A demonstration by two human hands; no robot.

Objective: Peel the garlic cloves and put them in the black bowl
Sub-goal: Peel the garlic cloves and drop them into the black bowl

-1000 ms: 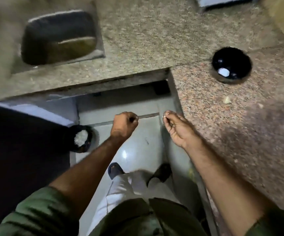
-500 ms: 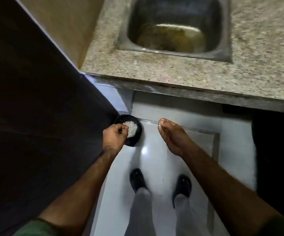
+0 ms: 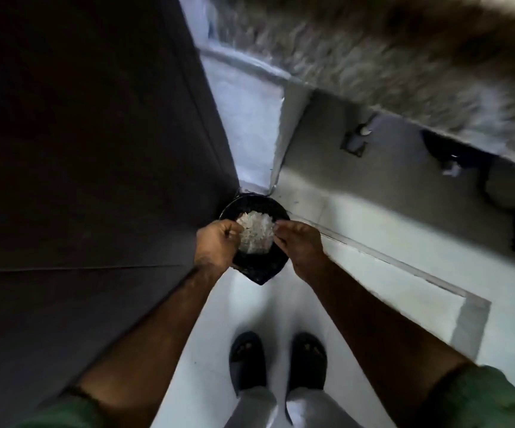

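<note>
Over the bin (image 3: 251, 270), both hands (image 3: 257, 242).

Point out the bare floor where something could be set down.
Bare floor lies between the black bin and the slippers; more runs right of the right hand, along the cabinet base. Over the bin, both hands crowd the opening, left hand included.

I have a single head-mounted wide-angle view, pointing almost straight down from standing height. It faces the white floor (image 3: 206, 350), with my dark slippers (image 3: 248, 359) at the bottom edge and a blurred granite countertop (image 3: 373, 47) crossing the upper right. No second view overlaps it.
</note>
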